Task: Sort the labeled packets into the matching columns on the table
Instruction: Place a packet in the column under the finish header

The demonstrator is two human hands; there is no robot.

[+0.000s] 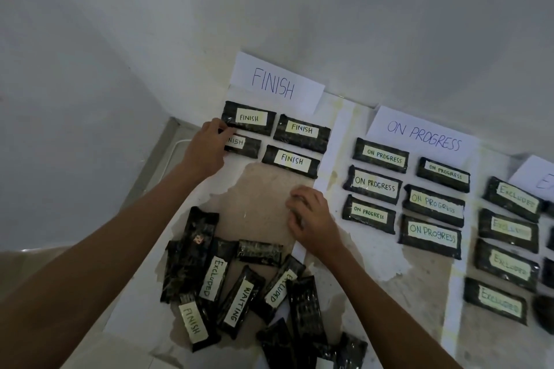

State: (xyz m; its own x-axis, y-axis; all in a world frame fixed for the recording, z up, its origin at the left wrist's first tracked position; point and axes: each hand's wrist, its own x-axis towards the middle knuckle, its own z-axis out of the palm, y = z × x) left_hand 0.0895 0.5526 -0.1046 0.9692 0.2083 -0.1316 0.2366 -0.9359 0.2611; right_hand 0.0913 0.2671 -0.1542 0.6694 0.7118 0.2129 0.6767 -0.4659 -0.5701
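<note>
Gripping a FINISH packet below the FINISH sign is the left hand; right hand rests loosely curled, empty, on the counter

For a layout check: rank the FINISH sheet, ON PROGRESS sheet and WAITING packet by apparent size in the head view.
1. ON PROGRESS sheet and FINISH sheet: too alike to split.
2. WAITING packet: smallest, though it lies nearer the camera.
</note>
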